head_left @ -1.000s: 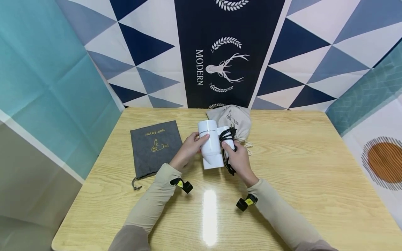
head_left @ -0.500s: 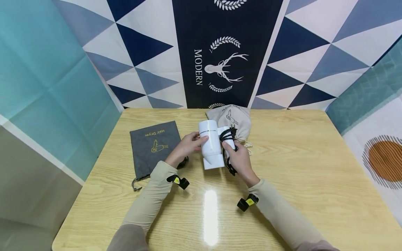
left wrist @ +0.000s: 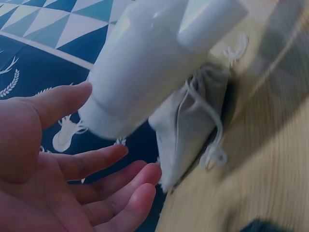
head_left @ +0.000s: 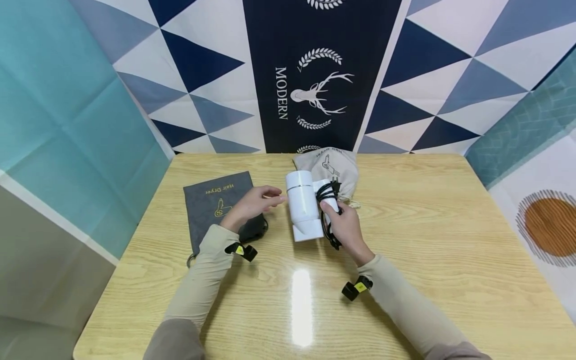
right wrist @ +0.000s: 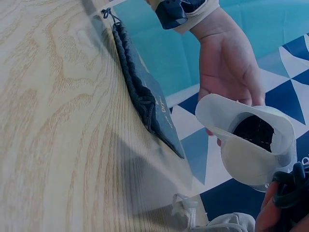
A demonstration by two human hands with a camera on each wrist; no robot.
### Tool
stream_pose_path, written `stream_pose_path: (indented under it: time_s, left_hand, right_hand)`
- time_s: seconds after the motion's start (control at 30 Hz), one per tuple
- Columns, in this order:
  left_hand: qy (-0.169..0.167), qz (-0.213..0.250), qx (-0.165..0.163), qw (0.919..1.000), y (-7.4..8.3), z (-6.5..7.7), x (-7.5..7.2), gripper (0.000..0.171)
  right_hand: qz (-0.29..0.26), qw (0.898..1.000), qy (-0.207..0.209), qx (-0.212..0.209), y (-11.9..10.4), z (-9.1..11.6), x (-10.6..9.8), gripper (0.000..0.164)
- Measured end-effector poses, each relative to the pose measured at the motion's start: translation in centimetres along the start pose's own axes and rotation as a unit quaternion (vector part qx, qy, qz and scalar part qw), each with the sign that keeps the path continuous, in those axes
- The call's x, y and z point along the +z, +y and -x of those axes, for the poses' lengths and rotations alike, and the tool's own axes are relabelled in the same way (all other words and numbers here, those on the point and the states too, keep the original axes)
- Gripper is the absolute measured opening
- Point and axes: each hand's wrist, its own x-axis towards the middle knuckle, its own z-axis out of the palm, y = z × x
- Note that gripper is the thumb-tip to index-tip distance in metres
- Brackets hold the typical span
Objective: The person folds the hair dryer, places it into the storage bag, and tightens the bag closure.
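Note:
A white hair dryer (head_left: 302,202) is held over the wooden table by its handle, with a black cord (head_left: 330,189) wound around that handle. My right hand (head_left: 345,226) grips handle and cord together. Just left of the barrel, my left hand (head_left: 253,204) is held with loosely spread fingers and nothing in them. In the left wrist view a gap shows between its lower fingers and the hair dryer (left wrist: 140,63). Seen from the right wrist, the hair dryer's nozzle (right wrist: 217,116) faces the camera, with the left hand (right wrist: 227,67) behind it.
A flat dark grey drawstring pouch (head_left: 200,210) printed "Hair Dryer" lies on the left, partly under my left forearm. Behind the dryer, at the table's back edge, sits a filled beige pouch (head_left: 346,167). Patterned cloth (head_left: 207,75) hangs behind the table (head_left: 427,225).
My left hand has let go of the hair dryer's barrel and drawn away to the left, over the dark pouch. My right hand keeps holding the handle in nearly the same spot.

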Motion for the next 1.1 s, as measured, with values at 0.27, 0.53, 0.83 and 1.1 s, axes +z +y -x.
stream_pose_path:
  time_s: [0.27, 0.53, 0.83, 1.1]
  left_hand:
    - [-0.008, -0.089, 0.000, 0.9960, -0.4, 0.2, -1.2, 0.055]
    - [-0.013, -0.152, -0.010, 0.9883, -1.7, 0.3, -2.2, 0.053]
    - [-0.022, -0.228, -0.030, 0.9729, -3.5, 1.3, -3.3, 0.034]
    - [-0.044, -0.277, -0.039, 0.9591, -5.1, 2.5, -3.9, 0.022]
  right_hand:
    - [-0.011, 1.000, -0.002, 0.000, -0.2, 0.1, -0.3, 0.037]
    - [0.007, 1.000, -0.006, 0.008, -0.1, 0.1, -0.7, 0.037]
    - [0.011, 1.000, -0.007, 0.013, -0.1, 0.0, -1.2, 0.037]
    - [0.012, 1.000, -0.005, 0.019, 0.1, -0.2, -1.4, 0.039]
